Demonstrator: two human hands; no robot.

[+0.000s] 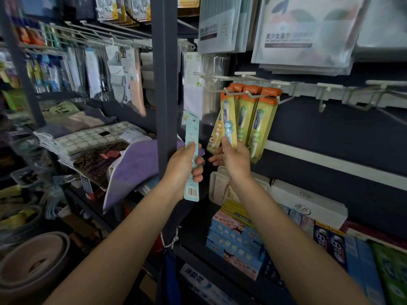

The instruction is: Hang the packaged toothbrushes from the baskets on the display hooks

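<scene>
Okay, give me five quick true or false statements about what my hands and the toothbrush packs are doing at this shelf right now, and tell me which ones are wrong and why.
1. The left hand holds a light blue pack with its barcode at the lower end. True.
2. The right hand is empty. False: it grips the bottom of a yellow pack with an orange top.
3. Several yellow packs already hang on the white hooks. True.
4. The light blue pack hangs on a hook. False: it is only in the hand, away from the hooks.
5. Every hook to the right is full. False: the hooks further right are bare.
</scene>
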